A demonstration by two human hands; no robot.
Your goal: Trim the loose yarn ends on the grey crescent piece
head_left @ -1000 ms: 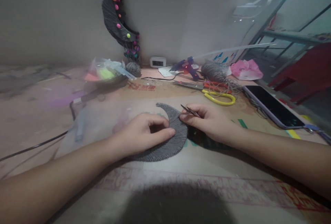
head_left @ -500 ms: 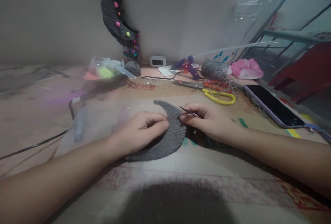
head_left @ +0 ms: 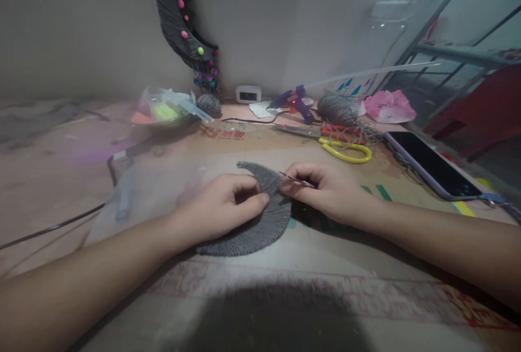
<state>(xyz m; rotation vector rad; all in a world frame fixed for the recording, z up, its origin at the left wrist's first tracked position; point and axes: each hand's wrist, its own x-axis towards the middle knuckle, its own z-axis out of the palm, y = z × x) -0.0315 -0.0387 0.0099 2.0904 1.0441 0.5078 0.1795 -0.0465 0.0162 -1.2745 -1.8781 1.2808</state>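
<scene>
A grey yarn-wrapped crescent (head_left: 260, 230) lies on the work surface between my hands, its narrow tip pointing to the far left. My left hand (head_left: 226, 205) grips its inner curve, thumb on top and the other fingers partly hidden at the edge. At the crescent's right outer edge, my right hand (head_left: 317, 184) is closed around a thin, dark, pointed tool (head_left: 296, 179). The tool's tip reaches over the yarn; its exact kind is hard to make out, and the fingers cover its other end.
Behind the hands lie yellow-handled scissors (head_left: 345, 151), orange-handled scissors (head_left: 342, 134), a glue gun (head_left: 299, 103) and grey yarn (head_left: 337, 110). A phone (head_left: 431, 165) rests at right. At left are a bowl of supplies (head_left: 166, 124) and a cable (head_left: 52, 229). A decorated crescent (head_left: 175, 26) hangs behind.
The crescent has turned slightly, its narrow tip shifting left and a little nearer. My left thumb has slid slightly right over the yarn; my right hand has edged left with the tool.
</scene>
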